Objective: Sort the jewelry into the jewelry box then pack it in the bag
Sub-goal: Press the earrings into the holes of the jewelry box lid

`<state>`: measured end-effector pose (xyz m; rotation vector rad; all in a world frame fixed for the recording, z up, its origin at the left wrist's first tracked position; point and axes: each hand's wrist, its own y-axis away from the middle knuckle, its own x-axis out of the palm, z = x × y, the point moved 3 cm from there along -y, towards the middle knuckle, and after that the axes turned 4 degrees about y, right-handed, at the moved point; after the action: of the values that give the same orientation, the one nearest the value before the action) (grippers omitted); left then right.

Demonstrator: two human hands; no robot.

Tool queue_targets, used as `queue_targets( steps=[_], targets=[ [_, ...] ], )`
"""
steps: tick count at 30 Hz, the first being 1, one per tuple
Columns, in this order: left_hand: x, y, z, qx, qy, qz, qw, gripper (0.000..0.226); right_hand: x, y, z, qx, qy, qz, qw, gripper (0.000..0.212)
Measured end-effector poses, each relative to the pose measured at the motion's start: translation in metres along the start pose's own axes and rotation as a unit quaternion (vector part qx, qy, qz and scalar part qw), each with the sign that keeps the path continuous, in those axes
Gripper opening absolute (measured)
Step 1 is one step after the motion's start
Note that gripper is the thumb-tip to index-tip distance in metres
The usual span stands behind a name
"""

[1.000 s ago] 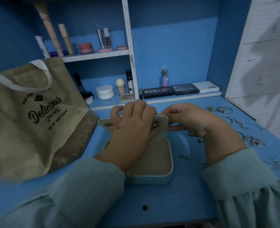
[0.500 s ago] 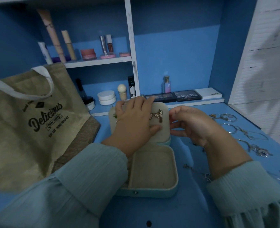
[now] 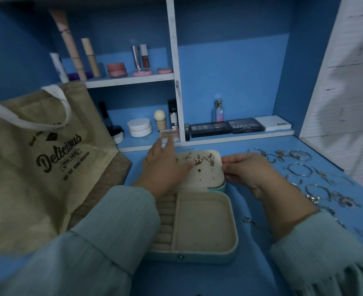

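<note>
A pale teal jewelry box (image 3: 204, 223) lies open on the blue desk, its cream tray bare. Its lid panel (image 3: 208, 176) stands up at the back with several small earrings (image 3: 198, 159) pinned along the top. My left hand (image 3: 165, 169) rests flat on the left part of that panel, fingers spread. The panel's right edge is pinched by my right hand (image 3: 246, 169). A tan tote bag (image 3: 37, 163) printed "Delicious" stands at the left. Silver bracelets and chains (image 3: 308, 178) lie spread on the desk to the right.
Shelves behind hold cosmetics: eyeshadow palettes (image 3: 227, 127), a perfume bottle (image 3: 218, 111), white jars (image 3: 139, 127), tubes and lip glosses on the upper shelf (image 3: 129, 79). A white slatted wall (image 3: 347, 82) bounds the right side.
The lid panel has tipped up and back, and the earrings on it now show. My left hand slid left and flattened on the panel; my right hand stays at its right edge.
</note>
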<state>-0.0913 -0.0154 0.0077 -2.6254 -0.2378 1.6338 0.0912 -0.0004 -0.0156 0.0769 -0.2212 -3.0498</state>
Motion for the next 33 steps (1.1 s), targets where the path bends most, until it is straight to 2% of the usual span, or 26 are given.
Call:
queue_targets(
  steps=[3, 6, 9, 12, 14, 20, 24, 27, 30, 33],
  targets=[
    [-0.005, 0.000, 0.017, -0.108, 0.117, 0.016, 0.987, 0.068, 0.000, -0.001, 0.000, 0.007, 0.019, -0.012, 1.000, 0.013],
    [-0.005, 0.004, 0.026, -0.150, 0.184, 0.021, 0.971, 0.020, 0.000, -0.001, -0.001, 0.008, 0.069, -0.023, 0.997, 0.013],
    [-0.004, 0.007, 0.030, -0.134, 0.205, -0.005, 0.969, 0.029, 0.001, 0.001, 0.000, 0.007, 0.087, -0.027, 0.996, 0.013],
    [-0.008, 0.012, 0.029, -0.126, 0.226, -0.003, 0.966, 0.015, 0.002, 0.002, 0.000, -0.001, 0.111, -0.041, 0.993, 0.018],
    [-0.011, 0.015, 0.027, -0.121, 0.208, 0.003, 0.971, 0.033, 0.002, 0.002, 0.000, -0.007, 0.140, -0.051, 0.989, 0.020],
    [-0.011, 0.022, 0.029, -0.103, 0.175, 0.037, 0.978, 0.047, 0.003, 0.004, 0.005, -0.042, 0.268, -0.069, 0.960, 0.031],
    [-0.015, 0.030, 0.021, -0.072, 0.154, 0.078, 0.982, 0.032, 0.007, 0.005, 0.011, -0.037, 0.320, -0.062, 0.945, 0.031],
    [-0.019, 0.034, 0.014, -0.056, 0.095, 0.098, 0.989, 0.040, 0.007, 0.008, 0.018, -0.024, 0.349, -0.041, 0.936, 0.030],
    [-0.018, 0.038, 0.005, -0.025, 0.029, 0.111, 0.993, 0.039, 0.001, 0.018, 0.023, -0.011, 0.335, -0.022, 0.942, 0.023],
    [-0.013, 0.043, -0.011, 0.040, -0.001, 0.111, 0.993, 0.036, -0.013, 0.032, 0.028, -0.013, 0.354, -0.012, 0.935, 0.015]
  ],
)
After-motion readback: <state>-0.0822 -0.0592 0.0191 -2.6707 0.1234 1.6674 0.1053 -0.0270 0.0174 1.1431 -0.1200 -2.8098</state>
